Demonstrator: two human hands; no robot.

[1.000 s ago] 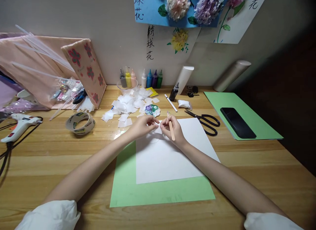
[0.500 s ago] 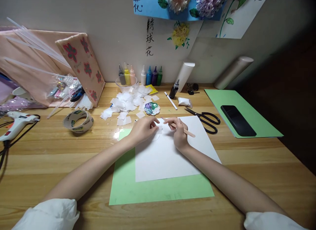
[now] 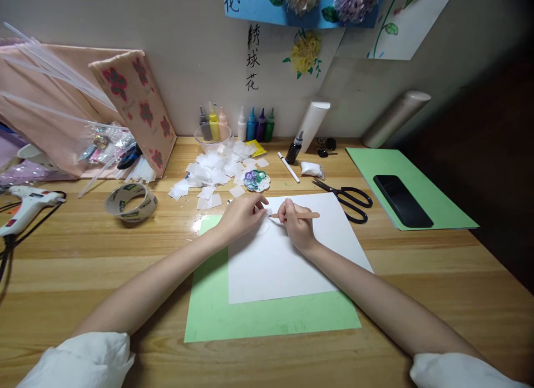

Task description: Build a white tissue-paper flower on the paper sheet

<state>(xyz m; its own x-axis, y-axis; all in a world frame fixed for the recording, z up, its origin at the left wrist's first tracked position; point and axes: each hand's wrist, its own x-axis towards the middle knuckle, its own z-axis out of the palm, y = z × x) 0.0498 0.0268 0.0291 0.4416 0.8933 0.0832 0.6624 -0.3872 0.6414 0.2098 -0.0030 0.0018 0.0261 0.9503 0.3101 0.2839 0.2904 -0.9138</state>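
In my right hand (image 3: 297, 221) a slim wooden stick (image 3: 308, 215) is gripped between curled fingers, its narrow end aimed left. My left hand (image 3: 244, 213) lies at the upper left of a white sheet of paper (image 3: 287, 271), fingers bent inward. A small white tissue-paper square (image 3: 269, 212) shows at its fingertips, close to the stick's tip; part of it is hidden. A faint curved line is visible on the sheet below these fingers. The sheet lies on a larger green sheet (image 3: 267, 321).
Loose tissue squares (image 3: 208, 168) are heaped behind my left hand, beside a painted flower-shaped piece (image 3: 256, 180). Black-handled scissors (image 3: 354, 202) touch the sheet's right side. A tape roll (image 3: 131, 202) and glue gun (image 3: 31, 204) sit left; a phone (image 3: 403, 200) lies right.
My right hand has shifted slightly left and turned the stick to nearly level, its tip now closer to my left fingertips. My left hand has hardly moved.
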